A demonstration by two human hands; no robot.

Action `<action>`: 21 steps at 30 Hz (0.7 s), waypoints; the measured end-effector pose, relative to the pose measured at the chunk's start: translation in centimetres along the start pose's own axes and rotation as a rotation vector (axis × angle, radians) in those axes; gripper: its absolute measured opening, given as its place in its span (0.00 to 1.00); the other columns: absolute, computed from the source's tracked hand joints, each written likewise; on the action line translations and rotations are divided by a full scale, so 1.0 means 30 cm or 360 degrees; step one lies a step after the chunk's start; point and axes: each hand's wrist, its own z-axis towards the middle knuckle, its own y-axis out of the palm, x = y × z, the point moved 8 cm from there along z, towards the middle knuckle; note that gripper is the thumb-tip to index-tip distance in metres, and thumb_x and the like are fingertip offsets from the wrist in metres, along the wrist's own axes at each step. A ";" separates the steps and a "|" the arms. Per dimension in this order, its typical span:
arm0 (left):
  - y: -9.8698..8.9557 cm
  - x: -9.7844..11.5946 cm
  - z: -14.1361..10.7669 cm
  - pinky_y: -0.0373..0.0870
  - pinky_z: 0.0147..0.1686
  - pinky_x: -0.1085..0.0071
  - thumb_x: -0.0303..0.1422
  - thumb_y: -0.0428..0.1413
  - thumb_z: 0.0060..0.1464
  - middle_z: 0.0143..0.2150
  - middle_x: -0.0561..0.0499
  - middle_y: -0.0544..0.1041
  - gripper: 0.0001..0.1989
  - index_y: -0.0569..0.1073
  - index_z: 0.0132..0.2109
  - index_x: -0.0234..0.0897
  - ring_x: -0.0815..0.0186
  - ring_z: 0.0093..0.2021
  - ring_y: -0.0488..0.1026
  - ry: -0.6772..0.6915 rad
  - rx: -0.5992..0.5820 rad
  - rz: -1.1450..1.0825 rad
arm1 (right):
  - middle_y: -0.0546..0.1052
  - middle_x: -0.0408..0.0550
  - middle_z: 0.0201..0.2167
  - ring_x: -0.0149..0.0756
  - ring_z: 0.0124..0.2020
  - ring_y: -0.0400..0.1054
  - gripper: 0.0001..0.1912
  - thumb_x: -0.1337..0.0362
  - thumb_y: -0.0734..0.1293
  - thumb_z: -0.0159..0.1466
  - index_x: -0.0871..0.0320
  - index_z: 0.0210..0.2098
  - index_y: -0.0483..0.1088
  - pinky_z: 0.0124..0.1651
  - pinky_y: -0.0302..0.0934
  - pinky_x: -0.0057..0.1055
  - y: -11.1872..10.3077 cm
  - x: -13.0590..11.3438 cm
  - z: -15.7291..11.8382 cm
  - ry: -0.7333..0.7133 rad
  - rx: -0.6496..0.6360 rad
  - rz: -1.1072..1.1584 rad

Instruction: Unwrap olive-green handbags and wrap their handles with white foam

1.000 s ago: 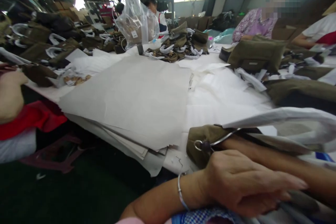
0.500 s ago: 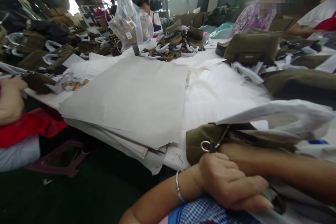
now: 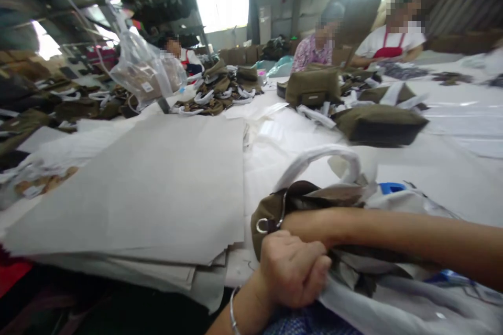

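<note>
An olive-green handbag [image 3: 262, 208] lies at the table's near edge, its zipped mouth open. A metal ring shows at its left end. Its upper handle [image 3: 314, 154] is wrapped in white and arches above the opening; another white-wrapped strap hangs on the near side. My left hand [image 3: 293, 269], with a silver bangle at the wrist, is closed in a fist on the bag's near rim. My right forearm [image 3: 377, 225] reaches from the right into the bag, so the hand and its fingers are hidden inside. Pale lining or wrapping shows near the forearm.
A stack of large grey-white sheets [image 3: 157, 183] covers the left of the table. Finished-looking olive bags [image 3: 381, 123] stand beyond, with piles of more behind. A clear plastic bag [image 3: 137, 68] hangs at the back left. Several people sit or stand across the table.
My view has swung to the right, showing more table and people there. My left fist stays on the bag's rim, and my right arm is still inside the bag.
</note>
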 end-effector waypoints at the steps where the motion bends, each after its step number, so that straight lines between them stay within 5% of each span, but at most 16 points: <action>1: -0.012 -0.020 0.001 0.59 0.22 0.67 0.30 0.43 0.68 0.20 0.53 0.72 0.19 0.73 0.31 0.35 0.69 0.18 0.69 -0.0073 -0.0058 0.0078 | 0.81 0.42 0.31 0.35 0.33 0.76 0.04 0.65 0.71 0.62 0.56 0.32 0.79 0.41 0.72 0.30 -0.036 -0.036 0.008 -0.0075 -0.0122 -0.0034; 3: -0.035 -0.066 0.000 0.59 0.24 0.67 0.29 0.44 0.68 0.20 0.52 0.72 0.19 0.71 0.29 0.37 0.67 0.20 0.70 -0.0219 -0.0156 0.0280 | 0.83 0.43 0.41 0.36 0.43 0.77 0.11 0.72 0.68 0.61 0.54 0.40 0.81 0.53 0.70 0.29 -0.134 -0.120 -0.036 -0.0220 -0.0295 -0.0177; 5: -0.046 -0.120 -0.002 0.61 0.25 0.68 0.30 0.47 0.69 0.22 0.53 0.74 0.17 0.72 0.30 0.38 0.66 0.22 0.73 -0.0413 -0.0275 0.0412 | 0.77 0.45 0.57 0.35 0.57 0.72 0.21 0.73 0.63 0.67 0.53 0.57 0.74 0.63 0.63 0.30 -0.272 -0.185 -0.141 -0.0275 -0.0176 -0.0431; 8: -0.046 -0.165 0.015 0.69 0.32 0.72 0.32 0.54 0.66 0.34 0.54 0.81 0.06 0.76 0.41 0.41 0.66 0.33 0.80 -0.0697 -0.0449 0.0268 | 0.78 0.45 0.56 0.40 0.56 0.73 0.18 0.62 0.63 0.71 0.48 0.58 0.74 0.63 0.65 0.35 -0.522 -0.177 -0.376 -0.0036 0.0596 -0.0876; 10: -0.036 -0.136 0.058 0.73 0.40 0.74 0.31 0.56 0.65 0.43 0.54 0.82 0.08 0.76 0.49 0.44 0.67 0.41 0.80 -0.0742 -0.0542 0.0070 | 0.74 0.45 0.61 0.49 0.62 0.68 0.22 0.54 0.65 0.69 0.46 0.62 0.71 0.68 0.60 0.46 -0.607 -0.085 -0.541 0.0254 0.0935 -0.1043; 15: 0.089 0.123 0.212 0.69 0.59 0.72 0.38 0.60 0.62 0.59 0.46 0.76 0.20 0.72 0.60 0.40 0.63 0.59 0.73 -0.0243 -0.0978 -0.0365 | 0.61 0.52 0.70 0.59 0.70 0.56 0.42 0.38 0.59 0.67 0.54 0.72 0.54 0.71 0.49 0.59 -0.512 0.252 -0.731 0.0947 0.0743 -0.0622; 18: 0.224 0.259 0.231 0.61 0.68 0.57 0.46 0.63 0.57 0.70 0.37 0.64 0.36 0.64 0.67 0.36 0.52 0.70 0.61 0.0152 -0.1262 -0.0304 | 0.59 0.51 0.71 0.57 0.71 0.53 0.46 0.36 0.62 0.65 0.53 0.74 0.50 0.73 0.45 0.56 -0.431 0.301 -0.737 0.1120 0.0702 -0.0250; 21: 0.350 0.281 0.203 0.57 0.67 0.41 0.44 0.68 0.52 0.75 0.34 0.50 0.46 0.56 0.72 0.42 0.42 0.74 0.47 0.0329 -0.1363 -0.0011 | 0.62 0.51 0.70 0.53 0.70 0.55 0.47 0.40 0.68 0.62 0.51 0.73 0.52 0.71 0.51 0.49 -0.382 0.271 -0.713 0.1108 0.0808 0.0334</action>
